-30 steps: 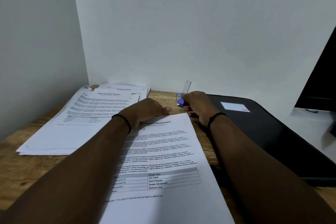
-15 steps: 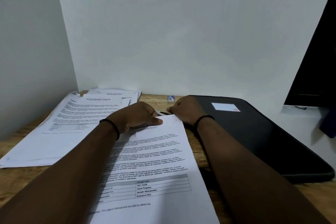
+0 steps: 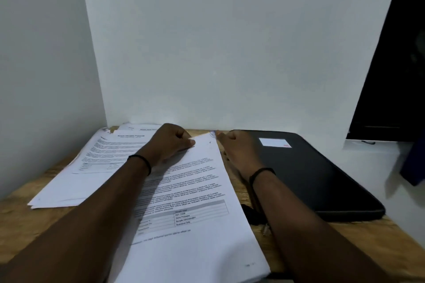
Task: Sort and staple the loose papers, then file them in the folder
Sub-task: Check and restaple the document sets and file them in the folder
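The printed document (image 3: 184, 213) lies nearest, flat on the wooden counter (image 3: 345, 248), running from the 6 o'clock edge up toward 12 between the two forearms. It looks like a set of several sheets, though how many cannot be told. At its far end the left hand (image 3: 170, 142) rests on the top edge, fingers (image 3: 187, 143) curled down and pinching the upper right corner of the top sheet, which is lifted slightly off the rest. Just past that corner, at 1 o'clock from it, the right hand (image 3: 234, 145) sits with its fingers curled; a small bluish object shows at the fingertips, too blurred to name, so whether the hand grips it cannot be told. Each wrist wears one dark band, two in all.

At 9 to 10 o'clock from the document lies one loose pile of papers (image 3: 96, 163), fanned, at least three printed sheets showing at its far end. At 3 o'clock, touching the right forearm's side of the counter, lies one black folder (image 3: 310, 179), closed, with one white label (image 3: 273, 142) near its far edge
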Tool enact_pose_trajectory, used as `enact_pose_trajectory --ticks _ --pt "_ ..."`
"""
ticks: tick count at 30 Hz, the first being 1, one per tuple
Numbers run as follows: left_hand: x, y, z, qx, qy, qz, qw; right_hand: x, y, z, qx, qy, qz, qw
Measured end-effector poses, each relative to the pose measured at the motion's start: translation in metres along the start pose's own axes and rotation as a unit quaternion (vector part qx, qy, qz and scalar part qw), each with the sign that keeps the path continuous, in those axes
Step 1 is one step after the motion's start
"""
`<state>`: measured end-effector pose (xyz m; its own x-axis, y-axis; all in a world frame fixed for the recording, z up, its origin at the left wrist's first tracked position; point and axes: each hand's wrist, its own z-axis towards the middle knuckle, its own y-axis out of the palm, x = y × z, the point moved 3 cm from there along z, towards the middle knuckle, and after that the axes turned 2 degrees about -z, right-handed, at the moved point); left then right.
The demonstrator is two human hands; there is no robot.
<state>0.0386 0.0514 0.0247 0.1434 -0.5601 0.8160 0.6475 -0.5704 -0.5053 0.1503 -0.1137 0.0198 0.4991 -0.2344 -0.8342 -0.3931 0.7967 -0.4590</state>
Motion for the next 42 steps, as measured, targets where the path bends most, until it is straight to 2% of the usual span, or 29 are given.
enact_pose_trajectory --ticks 2,7,10,12,13,15,17,19,21,24,27,30,32,34,37,42 --pt "0.019 -0.006 -0.005 0.022 0.035 0.008 0.999 0.004 -0.006 -0.016 -0.019 0.006 0.076 0.997" --pt "0.069 -0.011 -0.011 0.072 0.097 0.012 0.993 0.009 -0.028 -0.048 -0.173 0.040 0.164 0.970" --pt "0.094 -0.009 -0.014 0.175 0.108 0.152 0.967 0.014 -0.044 -0.049 -0.143 0.047 0.192 0.970" --pt "0.103 -0.003 -0.019 0.241 0.075 0.242 0.937 0.015 -0.061 -0.043 -0.086 0.037 0.187 0.978" --pt "0.105 0.002 -0.024 0.263 0.043 0.245 0.932 0.018 -0.074 -0.038 -0.062 0.032 0.180 0.981" --pt "0.096 0.012 -0.028 0.266 -0.038 0.161 0.950 0.024 -0.100 -0.026 -0.027 0.031 0.162 0.986" --pt "0.081 0.029 -0.026 0.170 -0.099 -0.076 0.977 0.033 -0.129 -0.010 0.001 0.031 0.159 0.987" --pt "0.072 0.052 -0.025 0.005 -0.139 -0.284 0.949 0.039 -0.154 0.005 0.017 0.024 0.162 0.986" --pt "0.072 0.071 -0.020 -0.060 -0.146 -0.338 0.928 0.046 -0.173 0.020 0.037 0.037 0.143 0.988" --pt "0.077 0.099 -0.006 -0.001 -0.143 -0.327 0.934 0.056 -0.189 0.039 0.050 0.048 0.093 0.993" --pt "0.073 0.128 0.007 0.003 -0.156 -0.293 0.943 0.074 -0.192 0.056 0.071 0.090 -0.013 0.993" --pt "0.063 0.146 0.014 0.004 -0.135 -0.092 0.987 0.098 -0.188 0.068 0.063 0.139 -0.134 0.979" --pt "0.058 0.148 0.015 0.021 -0.102 0.029 0.994 0.108 -0.183 0.070 0.043 0.156 -0.189 0.969" --pt "0.053 0.143 0.018 0.038 -0.082 0.084 0.992 0.114 -0.177 0.070 0.048 0.158 -0.226 0.960" --pt "0.045 0.128 0.026 0.072 -0.095 0.066 0.991 0.104 -0.167 0.070 0.071 0.142 -0.246 0.956" --pt "0.036 0.085 0.015 0.106 -0.077 0.056 0.990 0.051 -0.128 0.054 0.033 0.098 -0.205 0.973"
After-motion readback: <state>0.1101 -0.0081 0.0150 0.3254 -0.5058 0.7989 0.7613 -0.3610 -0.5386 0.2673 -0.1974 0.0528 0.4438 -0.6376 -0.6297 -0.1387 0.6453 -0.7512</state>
